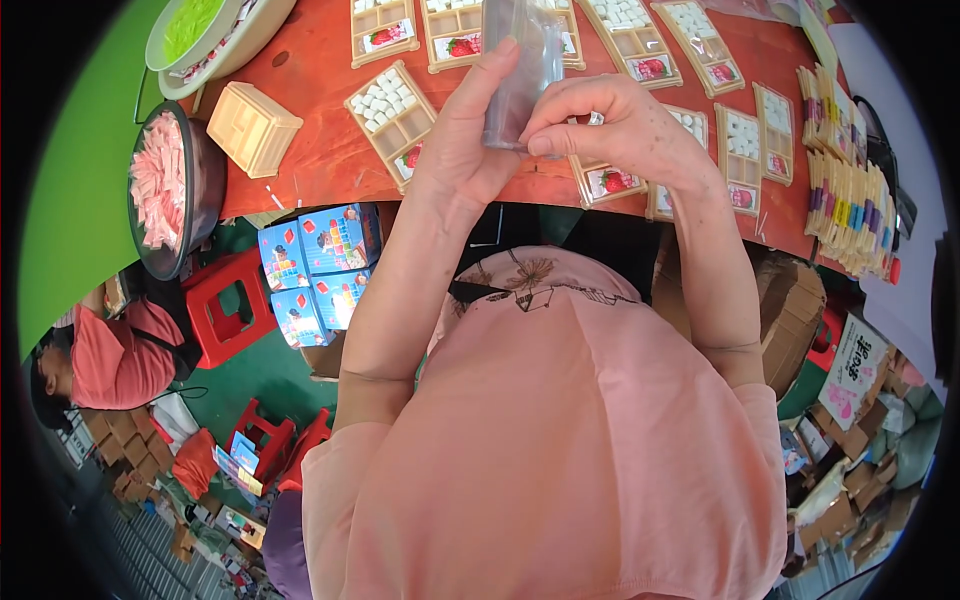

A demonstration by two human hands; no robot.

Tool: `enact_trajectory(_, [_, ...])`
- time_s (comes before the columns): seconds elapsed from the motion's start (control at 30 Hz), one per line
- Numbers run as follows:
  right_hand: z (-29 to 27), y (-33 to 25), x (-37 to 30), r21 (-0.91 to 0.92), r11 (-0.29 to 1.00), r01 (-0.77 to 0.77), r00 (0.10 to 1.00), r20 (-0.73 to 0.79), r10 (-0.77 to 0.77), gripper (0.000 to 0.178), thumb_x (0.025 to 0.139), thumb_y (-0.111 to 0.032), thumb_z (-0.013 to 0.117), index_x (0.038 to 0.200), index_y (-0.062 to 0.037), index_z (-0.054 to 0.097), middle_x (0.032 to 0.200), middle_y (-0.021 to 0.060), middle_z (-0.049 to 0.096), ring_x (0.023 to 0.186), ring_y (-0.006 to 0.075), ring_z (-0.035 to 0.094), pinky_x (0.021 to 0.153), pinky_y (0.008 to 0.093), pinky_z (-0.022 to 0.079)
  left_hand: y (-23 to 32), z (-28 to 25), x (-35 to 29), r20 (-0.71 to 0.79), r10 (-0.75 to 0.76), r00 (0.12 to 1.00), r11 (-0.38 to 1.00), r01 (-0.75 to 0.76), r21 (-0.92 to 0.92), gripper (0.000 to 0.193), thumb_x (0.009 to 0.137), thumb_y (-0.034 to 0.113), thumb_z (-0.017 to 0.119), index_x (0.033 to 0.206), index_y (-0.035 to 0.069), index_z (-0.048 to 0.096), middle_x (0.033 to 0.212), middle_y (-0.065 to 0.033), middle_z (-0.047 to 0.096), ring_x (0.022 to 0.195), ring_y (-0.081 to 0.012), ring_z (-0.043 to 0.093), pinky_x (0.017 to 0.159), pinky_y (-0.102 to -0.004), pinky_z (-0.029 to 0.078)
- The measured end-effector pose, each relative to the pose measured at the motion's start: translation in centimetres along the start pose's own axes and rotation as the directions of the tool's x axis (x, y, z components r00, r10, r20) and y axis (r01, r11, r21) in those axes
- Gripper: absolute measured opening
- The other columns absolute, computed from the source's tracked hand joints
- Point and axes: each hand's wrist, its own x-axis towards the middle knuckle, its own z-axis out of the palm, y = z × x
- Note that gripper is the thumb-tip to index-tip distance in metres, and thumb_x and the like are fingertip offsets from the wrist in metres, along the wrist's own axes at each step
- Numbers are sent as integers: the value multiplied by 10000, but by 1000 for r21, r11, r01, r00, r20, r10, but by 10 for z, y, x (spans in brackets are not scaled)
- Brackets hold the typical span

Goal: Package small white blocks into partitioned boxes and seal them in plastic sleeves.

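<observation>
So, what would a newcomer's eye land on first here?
Probably the clear plastic bag between the left hand and right hand, top centre, above the red table. Next, perhaps, the compartment trays with white pieces spread around it, and the dark bowl of pink packets at far left.

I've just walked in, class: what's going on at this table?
A pink-shirted person holds clear plastic packaging in the left hand; the right hand pinches near its lower edge. On the red table lie trays holding white pieces and strawberry-printed packets. A black tub of pink packets is at left.
</observation>
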Motion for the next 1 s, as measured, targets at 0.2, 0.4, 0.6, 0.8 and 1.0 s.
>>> enact_trajectory(0.2, [-5, 5, 1, 25, 999, -33, 998, 55, 32, 133, 882, -137, 779, 946, -20, 771, 889, 13, 686, 781, 75, 597, 636, 249, 466, -4, -2, -1, -21, -29, 999, 999, 29, 22, 506, 927, 410, 717, 1303, 104, 572, 1178, -73, 643, 1058, -192, 627, 840, -381, 534])
enact_trajectory(0.4, [-6, 4, 2, 10, 999, -40, 998, 57, 39, 138, 886, -143, 777, 948, -20, 776, 898, 17, 692, 774, 73, 601, 628, 241, 467, -3, -1, -1, 2, -28, 1000, 999, 28, 31, 501, 924, 414, 720, 1294, 108, 578, 1176, -74, 645, 1062, -191, 628, 857, -393, 534])
enact_trajectory(0.6, [-4, 9, 3, 13, 997, -73, 996, 46, 72, 159, 886, -159, 778, 949, -13, 775, 904, 28, 695, 790, 83, 613, 652, 245, 479, -3, -6, -1, 18, -50, 999, 999, 50, -9, 513, 943, 340, 708, 1341, 56, 553, 1234, -107, 648, 1124, -244, 637, 914, -407, 545])
enact_trajectory(0.8, [-1, 11, 4, 13, 999, -43, 999, 34, 43, 161, 905, -161, 755, 930, -3, 765, 903, 26, 694, 820, 93, 628, 690, 264, 496, -3, -7, 0, -2, -54, 999, 999, 54, 0, 521, 937, 355, 714, 1334, 56, 558, 1235, -108, 649, 1116, -249, 639, 923, -416, 544])
enact_trajectory(1.0, [27, 6, 1, -392, 889, 236, 936, -154, -317, 78, 923, -110, 683, 964, -44, 691, 936, 47, 663, 932, 204, 642, 844, 324, 459, 9, -7, 6, -57, 20, 998, 993, -27, -117, 447, 925, 342, 737, 1271, 96, 598, 1147, -69, 678, 1042, -199, 654, 867, -388, 548])
